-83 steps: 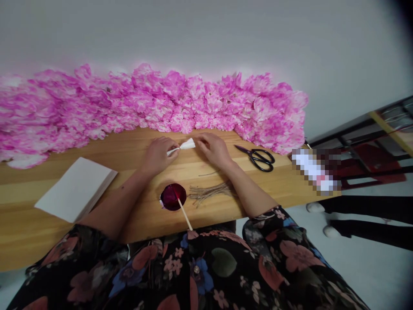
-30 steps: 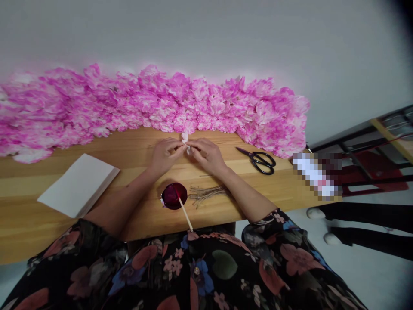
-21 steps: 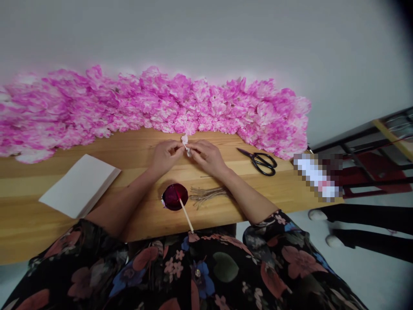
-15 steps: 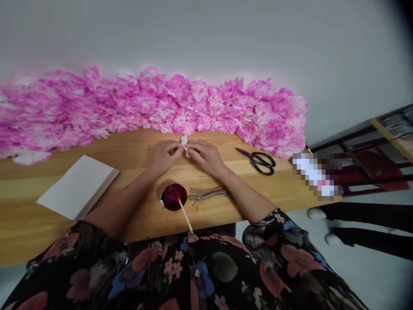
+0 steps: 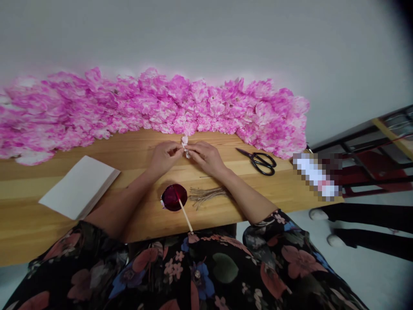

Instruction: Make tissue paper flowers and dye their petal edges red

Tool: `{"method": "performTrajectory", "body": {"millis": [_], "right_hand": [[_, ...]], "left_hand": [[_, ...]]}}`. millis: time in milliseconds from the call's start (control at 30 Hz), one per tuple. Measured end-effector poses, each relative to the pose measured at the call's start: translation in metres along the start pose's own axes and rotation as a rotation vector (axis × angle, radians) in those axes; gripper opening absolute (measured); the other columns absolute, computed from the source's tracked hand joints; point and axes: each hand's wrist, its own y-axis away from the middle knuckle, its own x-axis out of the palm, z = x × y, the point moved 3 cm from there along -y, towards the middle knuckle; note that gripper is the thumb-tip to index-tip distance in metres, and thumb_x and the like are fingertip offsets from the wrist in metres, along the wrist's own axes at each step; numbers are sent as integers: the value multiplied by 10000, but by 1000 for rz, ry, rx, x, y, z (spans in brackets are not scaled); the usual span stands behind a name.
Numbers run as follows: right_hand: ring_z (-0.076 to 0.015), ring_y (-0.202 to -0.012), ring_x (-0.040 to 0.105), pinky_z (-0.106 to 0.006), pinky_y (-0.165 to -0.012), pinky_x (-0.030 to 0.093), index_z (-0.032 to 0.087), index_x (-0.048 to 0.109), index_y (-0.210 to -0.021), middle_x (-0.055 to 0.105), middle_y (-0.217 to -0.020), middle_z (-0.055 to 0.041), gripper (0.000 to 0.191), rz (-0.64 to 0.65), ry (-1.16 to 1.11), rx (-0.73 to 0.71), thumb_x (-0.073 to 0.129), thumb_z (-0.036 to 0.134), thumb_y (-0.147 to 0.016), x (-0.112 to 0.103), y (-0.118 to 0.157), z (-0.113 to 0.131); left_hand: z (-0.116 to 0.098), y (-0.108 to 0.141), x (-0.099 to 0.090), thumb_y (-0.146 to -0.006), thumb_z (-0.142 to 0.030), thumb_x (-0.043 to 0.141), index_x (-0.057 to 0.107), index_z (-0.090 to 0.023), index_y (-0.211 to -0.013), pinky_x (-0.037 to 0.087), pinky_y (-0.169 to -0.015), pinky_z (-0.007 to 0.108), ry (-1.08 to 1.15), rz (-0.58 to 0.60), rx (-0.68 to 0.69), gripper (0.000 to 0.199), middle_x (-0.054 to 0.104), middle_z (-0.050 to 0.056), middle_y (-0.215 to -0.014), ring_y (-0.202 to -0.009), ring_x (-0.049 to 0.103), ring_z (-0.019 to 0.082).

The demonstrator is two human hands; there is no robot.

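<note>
Between my two hands is a small pale pink paper flower (image 5: 184, 140), its ruffled tip sticking up past my fingers. My left hand (image 5: 165, 157) pinches its left side with thumb and forefinger. From the right, my right hand (image 5: 208, 158) closes its fingertips on the same piece, partly covering its lower end. Below my hands stands a small bowl of dark red liquid (image 5: 171, 194), with a thin wooden stick (image 5: 186, 216) leaning out toward me. A bundle of thin brown stems (image 5: 206, 194) lies right of the bowl, partly under my right forearm.
A long bank of pink and white ruffled flowers (image 5: 161, 101) lines the back of the wooden table (image 5: 135, 228). Black-handled scissors (image 5: 263, 162) lie to the right, a stack of white paper (image 5: 79, 185) to the left. Another person's dark-clad legs (image 5: 371, 219) are beyond the table's right end.
My right fingertips have shifted slightly up and left along the paper flower. Otherwise the hands and the things on the table stay in place.
</note>
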Motion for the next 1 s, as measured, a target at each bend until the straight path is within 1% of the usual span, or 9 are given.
{"method": "performTrajectory", "body": {"millis": [200, 333, 433, 567, 700, 867, 933, 1000], "right_hand": [[-227, -1039, 770, -370, -954, 583, 223, 854, -1220, 859, -1122, -93, 257, 0, -22, 60, 642, 331, -1124, -1, -1, 0], [-231, -1019, 759, -361, -940, 573, 205, 850, -1157, 853, -1094, -99, 224, -5, 12, 50, 688, 349, -1099, -1, -1, 2], [-228, -969, 742, -353, -913, 560, 204, 848, -1134, 845, -1038, -91, 193, -10, 51, 50, 683, 294, -1086, -1, -1, 3], [-216, -930, 735, -333, -873, 548, 203, 851, -1077, 842, -1007, -79, 171, -31, 39, 91, 682, 223, -1053, -1, -1, 3], [-206, -911, 728, -325, -865, 553, 217, 854, -1071, 847, -1027, -64, 169, -21, -8, 162, 689, 217, -1035, -1, -2, 2], [-217, -945, 721, -340, -905, 545, 203, 861, -1045, 847, -1019, -78, 152, -24, 27, 128, 715, 241, -1026, -3, -2, 5], [-208, -923, 716, -329, -880, 539, 204, 859, -1017, 842, -995, -71, 158, -34, -13, 154, 705, 240, -1023, -3, -2, 5], [-194, -878, 702, -311, -827, 527, 210, 851, -978, 831, -954, -57, 154, -36, -84, 220, 705, 251, -1007, -2, -3, 4]], "left_hand": [[2, 0, 0, -958, -299, 594, 799, -221, -852, 491, -793, 312, -74, 54, 64, 243, 792, 37, -835, -808, 681, 198], [4, -1, 3, -973, -281, 611, 781, -224, -833, 476, -822, 351, -184, 97, 144, 228, 784, 47, -837, -833, 682, 216], [4, -2, 4, -977, -281, 613, 787, -227, -854, 463, -842, 379, -258, 132, 187, 220, 795, 53, -861, -870, 692, 237], [1, -1, 4, -992, -285, 580, 757, -220, -803, 451, -839, 391, -281, 153, 220, 268, 804, 58, -871, -886, 709, 246], [1, -1, 5, -994, -291, 559, 761, -219, -811, 440, -831, 392, -278, 145, 235, 283, 809, 59, -880, -882, 715, 244], [3, -1, 6, -992, -299, 560, 755, -220, -795, 437, -833, 394, -291, 156, 229, 288, 809, 59, -889, -894, 711, 247], [2, -1, 5, -982, -296, 577, 760, -226, -798, 443, -845, 393, -284, 155, 223, 269, 804, 56, -886, -901, 707, 249], [1, -1, 5, -976, -306, 598, 771, -234, -804, 451, -858, 392, -268, 148, 208, 254, 795, 53, -871, -903, 701, 251]]}}
